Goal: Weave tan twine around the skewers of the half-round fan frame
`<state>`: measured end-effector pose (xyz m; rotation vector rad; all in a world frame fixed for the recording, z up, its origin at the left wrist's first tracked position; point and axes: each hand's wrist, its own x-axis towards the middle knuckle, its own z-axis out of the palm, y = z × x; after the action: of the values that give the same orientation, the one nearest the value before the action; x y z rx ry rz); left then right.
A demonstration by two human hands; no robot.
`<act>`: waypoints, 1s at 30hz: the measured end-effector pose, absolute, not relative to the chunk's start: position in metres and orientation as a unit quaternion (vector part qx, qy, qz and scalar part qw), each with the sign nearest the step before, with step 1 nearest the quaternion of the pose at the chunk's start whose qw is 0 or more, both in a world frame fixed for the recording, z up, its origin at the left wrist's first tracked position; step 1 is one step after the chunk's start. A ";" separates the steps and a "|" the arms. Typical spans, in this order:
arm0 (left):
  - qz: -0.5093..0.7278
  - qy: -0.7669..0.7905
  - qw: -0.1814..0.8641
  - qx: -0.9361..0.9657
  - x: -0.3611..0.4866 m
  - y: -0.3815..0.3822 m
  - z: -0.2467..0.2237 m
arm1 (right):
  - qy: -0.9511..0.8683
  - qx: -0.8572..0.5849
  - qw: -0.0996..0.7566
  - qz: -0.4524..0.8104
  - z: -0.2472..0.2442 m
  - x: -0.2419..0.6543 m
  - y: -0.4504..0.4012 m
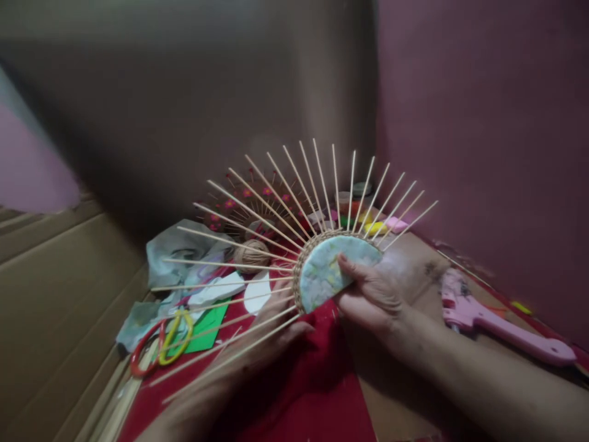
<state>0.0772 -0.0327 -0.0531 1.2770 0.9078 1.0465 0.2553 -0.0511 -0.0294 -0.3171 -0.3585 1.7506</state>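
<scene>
Apparently for steadiness, the right hand (pixel 372 291) clamps the half-disc (pixel 331 264) at its near straight edge, thumb on its face, leaving the sticks (pixel 352 190) to fan freely left and far. The left hand (pixel 276 328), apart from it, lies under the near-left sticks, perhaps supporting; its grip I cannot tell. The glue gun (pixel 501 325) rests right, probably to stay clear.

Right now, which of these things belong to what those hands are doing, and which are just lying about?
In use:
half-round fabric piece, in the right hand
its radiating sticks, in front of the left hand

Apparently just lying about:
scissors
twine ball
pink tool, probably a glue gun
green sheet
flowered piece behind
</scene>
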 end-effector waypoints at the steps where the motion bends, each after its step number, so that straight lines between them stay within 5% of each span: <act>1: 0.424 0.388 0.595 0.562 0.080 -0.043 -0.053 | -0.162 -0.136 0.615 0.759 -0.029 0.255 -0.050; 4: 0.391 0.386 0.601 0.581 0.097 -0.062 -0.057 | -0.170 -0.148 0.619 0.753 -0.033 0.249 -0.049; 10: 0.541 0.314 0.714 0.316 0.126 -0.053 -0.045 | -0.328 -0.155 0.587 0.724 -0.037 0.241 -0.055; 20: 0.579 0.267 0.720 0.276 0.080 -0.035 -0.019 | -0.403 -0.375 0.712 0.436 -0.026 0.252 -0.053; 30: 0.553 0.286 0.737 0.265 0.084 -0.038 -0.026 | -0.486 -0.338 0.655 0.470 -0.024 0.257 -0.061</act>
<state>0.0842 -0.0385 -0.0264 0.5810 0.6279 1.2145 0.2568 -0.0612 -0.0242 -0.7669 -1.1010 1.0645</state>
